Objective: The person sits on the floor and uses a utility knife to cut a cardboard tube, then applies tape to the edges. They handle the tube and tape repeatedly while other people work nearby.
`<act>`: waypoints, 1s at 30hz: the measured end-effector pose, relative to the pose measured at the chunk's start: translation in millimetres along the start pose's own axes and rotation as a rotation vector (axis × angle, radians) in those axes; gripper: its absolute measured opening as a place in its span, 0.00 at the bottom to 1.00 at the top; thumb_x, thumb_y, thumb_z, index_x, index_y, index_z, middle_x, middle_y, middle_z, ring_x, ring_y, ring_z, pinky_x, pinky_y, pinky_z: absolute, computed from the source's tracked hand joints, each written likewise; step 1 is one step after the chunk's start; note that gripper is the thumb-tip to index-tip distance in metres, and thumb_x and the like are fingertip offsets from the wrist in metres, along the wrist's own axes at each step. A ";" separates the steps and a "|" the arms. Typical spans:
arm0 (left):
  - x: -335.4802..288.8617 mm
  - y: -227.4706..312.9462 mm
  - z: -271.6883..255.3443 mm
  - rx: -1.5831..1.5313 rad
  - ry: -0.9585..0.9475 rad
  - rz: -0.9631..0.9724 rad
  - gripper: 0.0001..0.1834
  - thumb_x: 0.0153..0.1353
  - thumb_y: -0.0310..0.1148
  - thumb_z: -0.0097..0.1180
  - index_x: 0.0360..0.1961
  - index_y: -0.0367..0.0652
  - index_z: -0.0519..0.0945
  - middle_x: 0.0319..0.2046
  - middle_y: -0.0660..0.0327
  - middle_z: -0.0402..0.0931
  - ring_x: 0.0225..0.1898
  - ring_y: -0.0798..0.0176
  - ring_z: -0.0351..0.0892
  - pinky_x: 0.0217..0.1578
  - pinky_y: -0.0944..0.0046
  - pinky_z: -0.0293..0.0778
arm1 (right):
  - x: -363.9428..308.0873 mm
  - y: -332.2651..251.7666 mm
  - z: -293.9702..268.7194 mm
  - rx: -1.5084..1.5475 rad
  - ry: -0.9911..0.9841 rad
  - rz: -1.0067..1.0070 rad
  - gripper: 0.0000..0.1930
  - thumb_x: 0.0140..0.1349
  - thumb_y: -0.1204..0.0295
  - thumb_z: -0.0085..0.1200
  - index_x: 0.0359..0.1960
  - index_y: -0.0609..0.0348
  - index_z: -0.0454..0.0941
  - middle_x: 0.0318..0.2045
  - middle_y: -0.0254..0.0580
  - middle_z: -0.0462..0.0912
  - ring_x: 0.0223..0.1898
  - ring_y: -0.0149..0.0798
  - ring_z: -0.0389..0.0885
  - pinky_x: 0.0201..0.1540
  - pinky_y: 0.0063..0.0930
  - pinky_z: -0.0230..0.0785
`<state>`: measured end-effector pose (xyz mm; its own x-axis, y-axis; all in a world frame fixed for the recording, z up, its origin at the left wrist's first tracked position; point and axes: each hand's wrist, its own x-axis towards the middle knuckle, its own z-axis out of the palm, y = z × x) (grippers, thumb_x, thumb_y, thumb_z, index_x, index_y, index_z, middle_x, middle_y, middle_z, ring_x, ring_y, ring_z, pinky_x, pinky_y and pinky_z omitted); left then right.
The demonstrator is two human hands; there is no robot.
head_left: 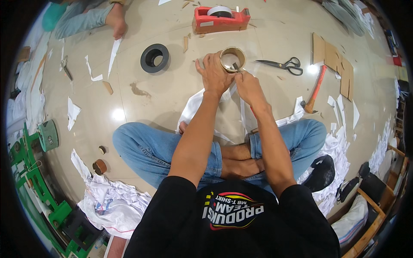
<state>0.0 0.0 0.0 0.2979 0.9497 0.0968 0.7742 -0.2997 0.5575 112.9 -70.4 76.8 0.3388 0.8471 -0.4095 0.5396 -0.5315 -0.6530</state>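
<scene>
In front of my crossed legs, a brown cardboard ring (232, 50), like a tape roll core, stands on the tiled floor. My left hand (216, 74) grips its left side, one finger sticking out to the left. A slim tool with a dark, flat metal tip (235, 66) is closed in my right hand (250, 88), the tip at the ring's near inner edge. My fingers hide the rest of the tool, so its kind is unclear. White strips (194, 105) of material lie under my wrists. Black-handled scissors (284, 65) rest just right of the ring.
Beyond the ring stands a red tape dispenser (221, 21); a black ring (155, 58) lies to the left. A hammer (316, 89) with a red handle and cardboard pieces (333, 56) are at right. White cloth heaps (112, 202) flank my legs. Another person's foot (116, 20) shows far left.
</scene>
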 end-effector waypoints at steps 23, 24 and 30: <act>5.9 12.7 -2.8 -0.071 0.071 -0.096 0.54 0.44 0.61 0.80 0.69 0.48 0.70 0.60 0.59 0.74 0.70 0.52 0.64 0.76 0.27 0.38 | -50.3 -14.7 -4.6 -0.107 0.244 -0.007 0.20 0.78 0.60 0.44 0.41 0.67 0.79 0.34 0.69 0.86 0.38 0.74 0.84 0.44 0.62 0.76; 5.3 11.7 -2.7 -0.059 0.071 -0.078 0.55 0.44 0.61 0.80 0.69 0.47 0.70 0.60 0.59 0.74 0.70 0.52 0.64 0.76 0.28 0.39 | -47.3 -10.7 2.6 -0.123 0.261 -0.041 0.19 0.78 0.60 0.44 0.40 0.67 0.78 0.34 0.68 0.86 0.37 0.73 0.84 0.44 0.62 0.76; 6.0 7.9 1.7 -0.009 0.098 -0.049 0.57 0.43 0.64 0.80 0.69 0.45 0.70 0.60 0.58 0.74 0.70 0.52 0.65 0.76 0.31 0.42 | -28.6 3.4 24.8 -0.247 0.306 -0.175 0.18 0.78 0.62 0.44 0.41 0.66 0.78 0.34 0.64 0.88 0.35 0.68 0.87 0.41 0.59 0.79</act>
<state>8.9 3.2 3.6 0.2027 0.9678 0.1493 0.7816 -0.2518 0.5707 86.0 -96.4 70.5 0.4189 0.9050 -0.0744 0.7646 -0.3957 -0.5087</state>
